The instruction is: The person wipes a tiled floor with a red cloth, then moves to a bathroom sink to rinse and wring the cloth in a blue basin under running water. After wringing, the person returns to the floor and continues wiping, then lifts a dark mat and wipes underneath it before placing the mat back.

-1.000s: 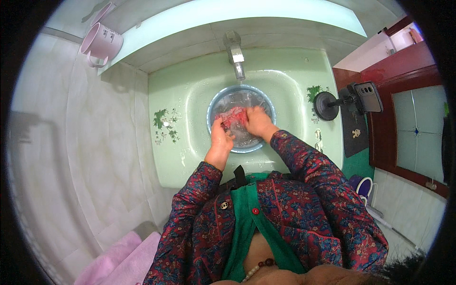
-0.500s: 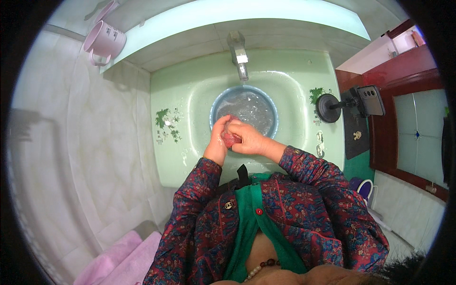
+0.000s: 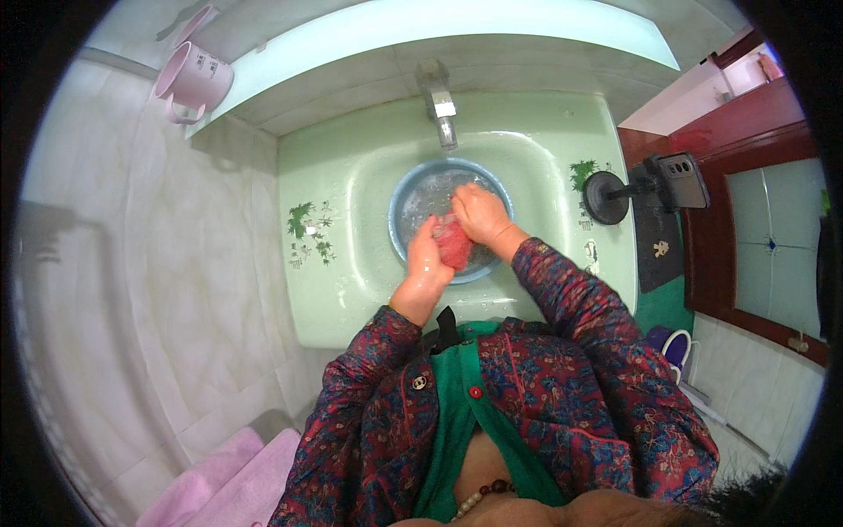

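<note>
Pale marbled wall tiles (image 3: 184, 255) fill the nine o'clock side, reckoned with the blue basin at the clock's centre. At ten o'clock a pink mug (image 3: 200, 79) stands near the left end of a glossy pale shelf (image 3: 439, 28), and at seven o'clock, low down, hangs a pink towel (image 3: 219, 483). Next comes a light green sink (image 3: 329, 167), green leaf prints (image 3: 309, 230) at its nine o'clock side. Within it sits the round blue basin (image 3: 392, 215), with bubbly water (image 3: 430, 189) inside.

At the basin's seven o'clock, the left hand (image 3: 428, 265) has its fingers mostly closed round the lower left of a wet red cloth (image 3: 453, 242). That cloth lies bunched between both hands, over the basin's six o'clock part; whether it touches the water cannot be told. A metal faucet (image 3: 439, 104) points down from twelve o'clock. Toward three o'clock, the right hand (image 3: 481, 214) bends its fingers inward, gripping the cloth's upper right; their tips are partly hidden.

Farther out at three o'clock, a black round-based stand (image 3: 605, 198) on the sink's edge carries a phone (image 3: 683, 181). Beyond are a dark mat (image 3: 659, 255) and a reddish-brown door (image 3: 713, 250) with glass panes.
</note>
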`<state>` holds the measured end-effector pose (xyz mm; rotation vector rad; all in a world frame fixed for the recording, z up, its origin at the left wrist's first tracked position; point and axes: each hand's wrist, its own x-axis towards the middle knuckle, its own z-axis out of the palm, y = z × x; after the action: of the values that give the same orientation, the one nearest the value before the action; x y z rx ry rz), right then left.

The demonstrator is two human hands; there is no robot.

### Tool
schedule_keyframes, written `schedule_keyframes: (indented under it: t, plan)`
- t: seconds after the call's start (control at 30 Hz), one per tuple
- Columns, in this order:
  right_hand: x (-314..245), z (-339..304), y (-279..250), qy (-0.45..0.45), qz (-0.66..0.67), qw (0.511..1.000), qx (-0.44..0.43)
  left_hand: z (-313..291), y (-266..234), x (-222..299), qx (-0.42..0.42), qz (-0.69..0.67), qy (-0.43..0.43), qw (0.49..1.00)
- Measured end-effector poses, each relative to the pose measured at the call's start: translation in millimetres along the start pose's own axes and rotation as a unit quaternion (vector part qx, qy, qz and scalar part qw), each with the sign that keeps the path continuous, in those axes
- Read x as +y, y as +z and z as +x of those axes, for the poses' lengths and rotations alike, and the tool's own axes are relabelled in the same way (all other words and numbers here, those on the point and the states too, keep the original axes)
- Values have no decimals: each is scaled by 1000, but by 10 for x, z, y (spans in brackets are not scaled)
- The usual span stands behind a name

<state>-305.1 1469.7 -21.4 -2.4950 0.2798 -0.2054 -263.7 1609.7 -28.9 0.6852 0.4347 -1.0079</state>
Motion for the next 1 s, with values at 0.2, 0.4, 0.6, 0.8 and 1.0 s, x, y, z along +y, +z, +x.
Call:
schedule_keyframes:
  t: [0.2, 0.4, 0.6, 0.8, 1.0]
  plan:
    - [370, -56, 452, 204, 100, 972, 59, 83, -127, 60, 168, 116, 141, 969]
    - [273, -321, 514, 65, -52, 977, -195, -9, -139, 125, 105, 233, 120, 959]
    - [232, -62, 343, 157, 97, 977, -106, -14, -112, 141, 174, 189, -20, 966]
    - [-454, -260, -152, -45, 368, 925, -78, 134, -319, 357, 76, 71, -97, 990]
    - [-617, -183, -340, -28, 349, 937, 18, -76, -93, 256, 84, 129, -41, 987]
